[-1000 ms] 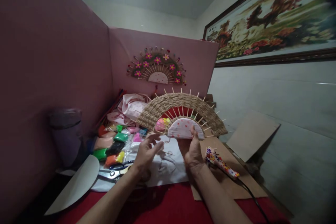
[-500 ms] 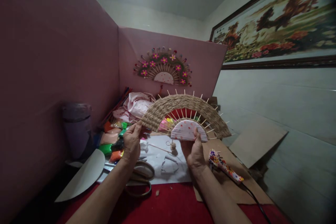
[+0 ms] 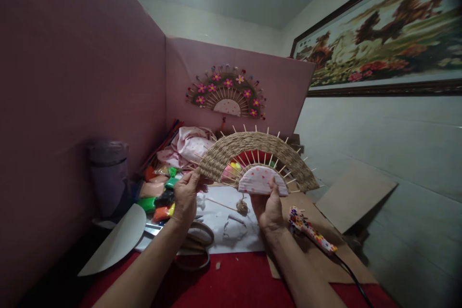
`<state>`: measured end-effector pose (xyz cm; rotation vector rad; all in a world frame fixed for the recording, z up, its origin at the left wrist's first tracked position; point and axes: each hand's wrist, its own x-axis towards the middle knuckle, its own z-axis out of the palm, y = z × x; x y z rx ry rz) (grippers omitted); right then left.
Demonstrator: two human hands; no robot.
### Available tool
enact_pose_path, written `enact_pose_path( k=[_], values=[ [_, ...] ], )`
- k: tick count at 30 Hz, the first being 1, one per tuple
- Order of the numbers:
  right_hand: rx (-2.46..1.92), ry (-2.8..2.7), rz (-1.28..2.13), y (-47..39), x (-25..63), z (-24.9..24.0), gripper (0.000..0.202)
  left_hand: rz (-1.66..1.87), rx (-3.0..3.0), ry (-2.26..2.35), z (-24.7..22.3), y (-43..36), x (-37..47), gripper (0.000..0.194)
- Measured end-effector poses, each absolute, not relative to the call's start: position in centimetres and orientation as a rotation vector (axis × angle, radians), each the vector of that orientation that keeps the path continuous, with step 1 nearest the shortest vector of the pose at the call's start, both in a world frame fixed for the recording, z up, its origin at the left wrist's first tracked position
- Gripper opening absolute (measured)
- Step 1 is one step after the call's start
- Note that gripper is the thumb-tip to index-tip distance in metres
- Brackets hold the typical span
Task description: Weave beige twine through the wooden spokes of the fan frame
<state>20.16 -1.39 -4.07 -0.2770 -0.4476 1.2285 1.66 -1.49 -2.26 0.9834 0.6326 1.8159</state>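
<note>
Got a tan, arched, woven-straw fan (image 3: pixel 254 142) pinched at one end, left grip (image 3: pixel 185 198). Also clasping its pale, dotted, half-round cloth base (image 3: pixel 257 180), right grip (image 3: pixel 269 209).

Wall: framed picture (image 3: pixel 378 33), horses and flowers
Pink panel (image 3: pixel 281 89): flower-decked fan (image 3: pixel 234 82) against it
Left side: lidded purple container (image 3: pixel 109 178), dim; pale half-disc (image 3: pixel 117 243) in front
Packets (image 3: pixel 147 204): green, orange, peach, black, clustered
Spotted cloth (image 3: pixel 191 144): pink, bunched, behind packets
Scissors (image 3: pixel 195 249): big looped handles, partly hidden
Glue gun (image 3: pixel 312 232): floral cover, black cord, lying on brown cardboard (image 3: pixel 337 269)
Desk (image 3: pixel 233 286): red covering
</note>
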Motion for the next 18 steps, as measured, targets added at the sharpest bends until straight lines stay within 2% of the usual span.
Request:
enact_pose_path(
  k=[5,10,14,18],
  values=[
    [-0.286,-0.459,1.207,-1.2,20.3,-4.2,0.026,1.843,1.011,0.744,-2.8,-0.8,1.4,0.031],
    [-0.295,-0.464,1.191,-0.9,20.6,-4.7,0.024,2.338,1.453,1.337,-2.6,-1.0,0.5,0.033],
    [-0.312,-0.468,1.2,-1.2,20.3,-4.5,0.023,2.206,2.009,1.73,-2.4,-1.7,0.4,0.027],
    [-0.32,-0.501,1.194,-1.6,19.9,-4.3,0.024,2.073,2.125,1.883,-2.5,-1.7,0.6,0.027]
  ],
)
